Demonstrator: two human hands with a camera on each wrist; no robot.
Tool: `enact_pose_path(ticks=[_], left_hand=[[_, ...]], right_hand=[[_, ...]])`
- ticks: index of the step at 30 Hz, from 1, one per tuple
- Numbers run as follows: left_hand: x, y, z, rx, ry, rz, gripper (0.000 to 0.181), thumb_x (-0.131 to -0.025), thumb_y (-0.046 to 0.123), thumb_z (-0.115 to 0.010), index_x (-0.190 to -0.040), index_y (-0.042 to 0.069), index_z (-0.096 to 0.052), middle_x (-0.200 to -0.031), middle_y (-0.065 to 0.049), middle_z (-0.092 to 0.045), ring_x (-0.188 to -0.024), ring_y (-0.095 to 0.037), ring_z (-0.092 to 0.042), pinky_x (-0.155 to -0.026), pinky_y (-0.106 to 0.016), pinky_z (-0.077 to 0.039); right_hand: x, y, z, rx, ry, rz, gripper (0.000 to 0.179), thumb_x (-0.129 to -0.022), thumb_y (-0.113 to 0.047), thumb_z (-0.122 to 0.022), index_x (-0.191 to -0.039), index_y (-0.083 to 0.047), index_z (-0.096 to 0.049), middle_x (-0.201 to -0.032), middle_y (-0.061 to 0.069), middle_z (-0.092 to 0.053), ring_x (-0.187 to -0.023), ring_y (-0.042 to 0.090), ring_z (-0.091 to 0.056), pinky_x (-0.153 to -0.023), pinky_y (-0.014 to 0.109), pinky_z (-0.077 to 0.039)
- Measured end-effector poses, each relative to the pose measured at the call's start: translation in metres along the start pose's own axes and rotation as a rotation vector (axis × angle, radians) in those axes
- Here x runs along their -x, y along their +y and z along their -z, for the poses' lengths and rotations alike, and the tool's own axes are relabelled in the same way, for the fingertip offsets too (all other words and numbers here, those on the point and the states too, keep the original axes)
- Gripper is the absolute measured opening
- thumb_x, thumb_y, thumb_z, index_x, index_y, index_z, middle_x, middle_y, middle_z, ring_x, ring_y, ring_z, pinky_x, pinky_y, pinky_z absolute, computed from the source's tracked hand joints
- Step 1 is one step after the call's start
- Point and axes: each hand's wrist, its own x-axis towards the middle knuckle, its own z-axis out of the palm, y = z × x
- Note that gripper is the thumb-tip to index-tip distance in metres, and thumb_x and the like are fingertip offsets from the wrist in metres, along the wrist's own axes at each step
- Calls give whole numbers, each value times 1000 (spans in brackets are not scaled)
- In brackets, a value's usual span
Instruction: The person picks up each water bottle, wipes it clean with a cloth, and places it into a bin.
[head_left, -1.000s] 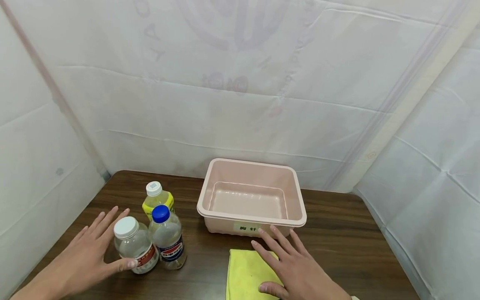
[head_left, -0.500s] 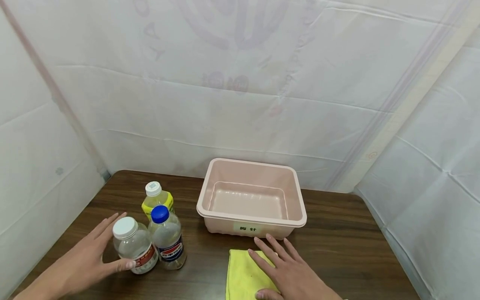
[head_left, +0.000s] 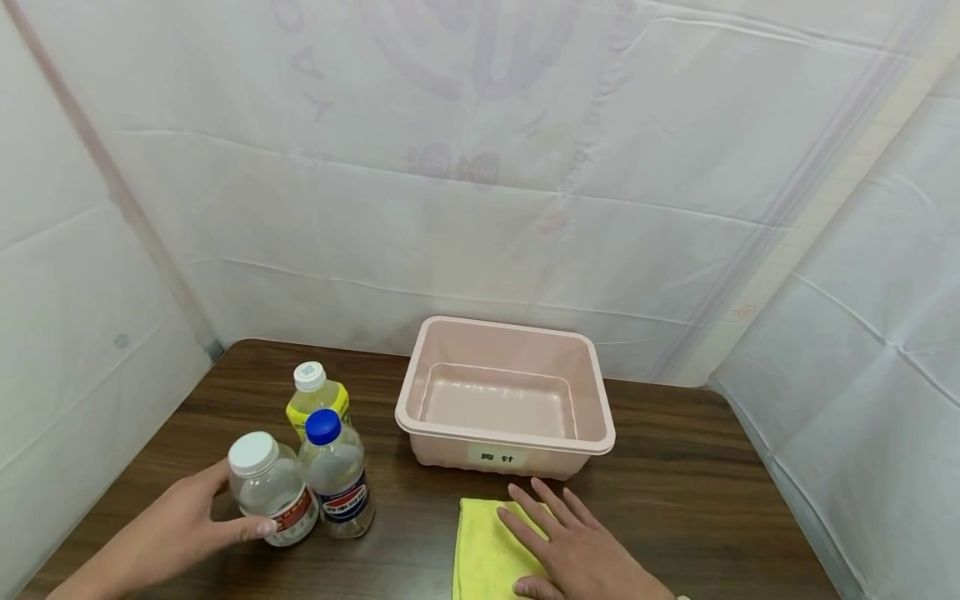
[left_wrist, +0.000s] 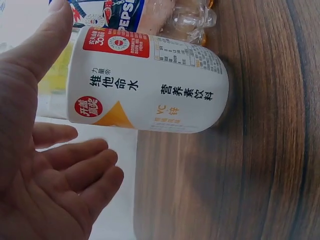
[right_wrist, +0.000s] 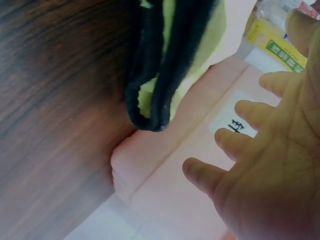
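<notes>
My left hand [head_left: 183,529] is beside a clear, white-capped drink bottle [head_left: 266,487], its thumb at the front label and its other fingers behind. In the left wrist view, those fingers are loosely bent, with a gap between most of them and the bottle's white label [left_wrist: 150,85]. A blue-capped Pepsi bottle [head_left: 337,479] stands right beside it, and a yellow-labelled bottle [head_left: 318,396] farther back. My right hand [head_left: 581,550], fingers spread, hovers over a folded yellow cloth [head_left: 487,542]; the right wrist view shows the cloth's dark edge [right_wrist: 160,90] below the palm.
A pink plastic basin [head_left: 506,442] with a paper label on its front stands at the table's back middle. White sheeting [head_left: 480,208] rises behind the dark wooden table [head_left: 675,467] and along both sides.
My left hand's fingers have drawn in from spread to bent behind the white-capped bottle. My right hand has pulled back slightly from the basin's front. Bottles, cloth and basin stay put.
</notes>
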Motion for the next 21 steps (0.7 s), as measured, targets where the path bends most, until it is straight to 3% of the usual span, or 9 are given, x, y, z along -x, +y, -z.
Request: enact_pose_path(ticks=[6,14,21], left_hand=[[-4,-2,0,26,-30,33,91,-91,48,-79,-144,-16,-44,-133,-30,-66,-119,-54,-64,-89,-65,-57],[-5,1,-1,97,-1,7,82,-90,36,-83,-142,-15,-47,-129,-29,-67,-116,-48,-68,-86,-54,-61],[-7,3,-2,130,7,24,77,-90,35,-83,-140,-12,-49,-125,-23,-70,-108,-35,-72,-82,-45,-63]], right_hand=[[0,0,-5,-105,-53,-7,69,-104,-64,-45,-161,-27,-37,-166,4,-42,-148,34,-47,-108,54,-49],[0,0,-13,-135,-72,24,66,-105,-61,-45,-160,-23,-41,-164,6,-45,-146,34,-50,-107,52,-51],[-1,-1,-16,-143,-92,31,64,-105,-59,-45,-156,-21,-48,-159,8,-52,-143,33,-54,-107,54,-51]])
